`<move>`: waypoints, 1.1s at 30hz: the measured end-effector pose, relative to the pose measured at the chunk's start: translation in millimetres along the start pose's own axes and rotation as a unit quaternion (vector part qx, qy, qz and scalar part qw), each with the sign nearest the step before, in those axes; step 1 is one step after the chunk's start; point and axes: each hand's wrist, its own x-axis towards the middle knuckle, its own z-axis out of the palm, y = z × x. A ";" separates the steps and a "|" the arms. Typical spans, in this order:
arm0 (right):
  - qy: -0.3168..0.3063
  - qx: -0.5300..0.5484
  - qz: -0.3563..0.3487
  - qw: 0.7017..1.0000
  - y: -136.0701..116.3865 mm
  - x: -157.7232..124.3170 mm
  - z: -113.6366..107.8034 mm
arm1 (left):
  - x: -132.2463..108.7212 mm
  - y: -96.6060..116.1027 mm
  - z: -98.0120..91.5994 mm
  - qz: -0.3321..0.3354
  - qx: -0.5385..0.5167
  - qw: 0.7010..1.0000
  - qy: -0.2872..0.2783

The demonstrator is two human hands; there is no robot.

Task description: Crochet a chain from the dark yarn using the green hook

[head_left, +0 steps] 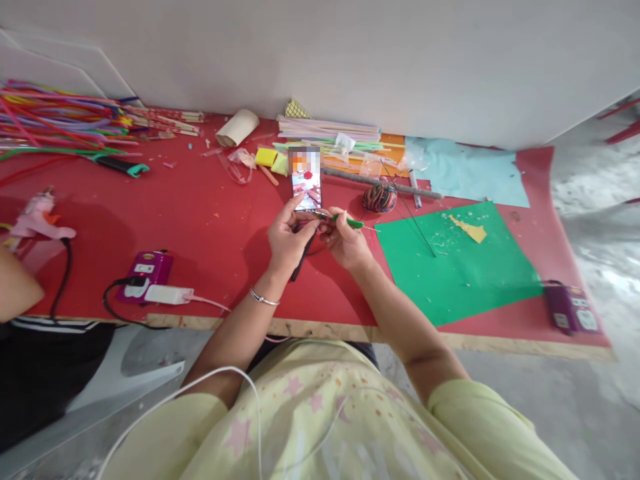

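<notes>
My right hand point(347, 241) is closed around a green-handled tool point(354, 223) with a metal head, which looks like pliers. A thin light wire point(373, 229) sticks out past its right side. My left hand point(290, 239) has thumb and index finger bent around the tool's metal tip; whatever they pinch is too small to make out. Directly beyond both hands is a phone point(313, 193) with a lit screen, its lower edge partly behind my fingers. Under my left hand a dark, narrow object point(299, 262) lies on the red table cover point(200, 220).
Right of my hands lie a multicoloured yarn ball point(379, 199), a grey rod point(380, 181) and a green sheet point(420, 280) with scraps. Coloured pipe cleaners point(60, 120) and a green-black tool point(120, 165) are left. A purple power socket point(150, 268) trails cables. Another person's arm point(17, 287) shows at left.
</notes>
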 end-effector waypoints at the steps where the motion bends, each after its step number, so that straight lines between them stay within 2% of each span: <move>1: 0.002 -0.001 0.005 1.000 0.5 0.0 -0.3 | -0.2 -0.2 -0.3 0.004 0.010 1.000 0.006; 5: 0.013 -0.011 0.014 1.000 2.3 0.1 -1.5 | -1.5 3.2 0.2 0.003 0.009 1.000 0.007; 10: 0.004 -0.011 0.001 1.000 1.6 0.3 -1.2 | -1.9 9.0 3.1 -0.033 -0.010 0.999 -0.011; 15: 0.027 -0.048 0.002 0.999 1.1 0.9 -1.1 | -4.6 14.1 3.2 -0.032 0.026 0.999 -0.019; 17: 0.035 -0.087 -0.029 0.995 1.2 0.0 -0.3 | -7.2 16.6 3.6 -0.022 0.061 0.998 -0.007; 20: 0.052 -0.167 -0.116 0.978 2.1 -3.6 3.1 | -9.4 15.4 5.2 -0.020 0.074 0.997 0.020; 22: 0.063 -0.194 -0.159 0.966 4.1 -5.8 5.6 | -8.2 10.4 6.2 -0.046 0.023 0.999 0.017; 24: 0.073 -0.174 -0.170 0.967 7.2 -6.2 7.2 | -5.3 4.8 6.3 -0.087 -0.059 0.994 0.018; 28: 0.085 -0.063 -0.105 0.989 11.9 -2.0 7.7 | -1.0 3.8 4.8 -0.193 -0.160 0.968 -0.023; 33: 0.056 0.020 -0.016 0.998 6.9 1.4 7.8 | -0.4 16.8 2.3 -0.245 -0.195 0.947 -0.069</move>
